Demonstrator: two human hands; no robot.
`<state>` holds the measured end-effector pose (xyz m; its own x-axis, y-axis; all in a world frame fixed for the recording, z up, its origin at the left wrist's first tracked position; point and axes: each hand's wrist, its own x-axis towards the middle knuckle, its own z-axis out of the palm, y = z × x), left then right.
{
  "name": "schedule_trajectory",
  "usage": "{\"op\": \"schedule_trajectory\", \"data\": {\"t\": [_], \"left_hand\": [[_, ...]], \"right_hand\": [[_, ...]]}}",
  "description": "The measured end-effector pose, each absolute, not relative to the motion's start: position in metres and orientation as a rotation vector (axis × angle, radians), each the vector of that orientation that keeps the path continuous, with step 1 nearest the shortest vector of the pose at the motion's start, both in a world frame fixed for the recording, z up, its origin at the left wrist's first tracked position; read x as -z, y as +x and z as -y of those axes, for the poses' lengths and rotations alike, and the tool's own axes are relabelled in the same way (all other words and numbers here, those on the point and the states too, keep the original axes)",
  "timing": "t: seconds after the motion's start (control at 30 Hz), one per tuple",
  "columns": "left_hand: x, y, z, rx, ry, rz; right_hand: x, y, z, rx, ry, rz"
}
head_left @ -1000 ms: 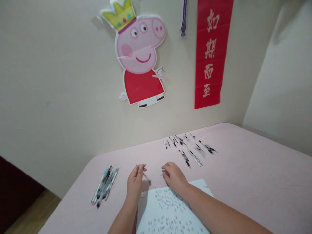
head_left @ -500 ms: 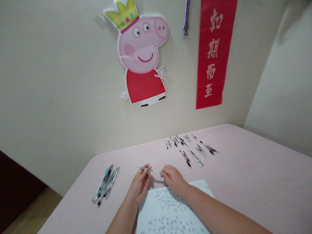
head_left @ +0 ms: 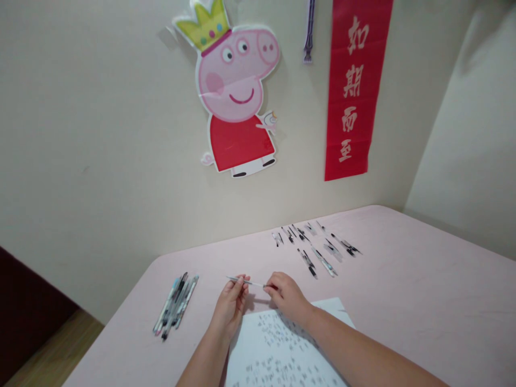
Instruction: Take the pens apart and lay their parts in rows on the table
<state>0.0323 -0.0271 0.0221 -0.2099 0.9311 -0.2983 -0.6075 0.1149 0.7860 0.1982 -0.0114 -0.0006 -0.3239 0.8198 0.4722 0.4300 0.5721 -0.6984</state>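
A thin pen refill [head_left: 255, 283], grey toward its left end and whitish toward its right, is held level between both hands above the bed-like pink surface. My left hand [head_left: 233, 302] pinches its grey part between thumb and fingers, and the tip sticks out to the left. At the other end, my right hand [head_left: 287, 294] is closed on it, hiding that end. Under my forearms lies a white sheet of paper [head_left: 278, 357] covered in handwritten marks.
A bundle of pens [head_left: 176, 306] lies at the left. Several small groups of pen parts [head_left: 323, 260] lie toward the back right, near the wall. The pink cloth-covered surface [head_left: 419, 279] meets the wall, which bears a cartoon pig cutout [head_left: 239, 140] and a red banner [head_left: 352, 107].
The right hand has shifted very slightly left along the refill. Otherwise both hands keep the same hold, and the pens and paper lie where they were.
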Motion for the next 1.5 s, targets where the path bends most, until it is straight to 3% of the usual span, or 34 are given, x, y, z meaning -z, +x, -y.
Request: {"op": "schedule_trajectory", "data": {"t": [1.5], "left_hand": [[-0.0131, 0.0280, 0.0263, -1.486, 0.419, -1.020]], "right_hand": [[0.0039, 0.1962, 0.0095, -0.646, -1.095, 1.909]]}}
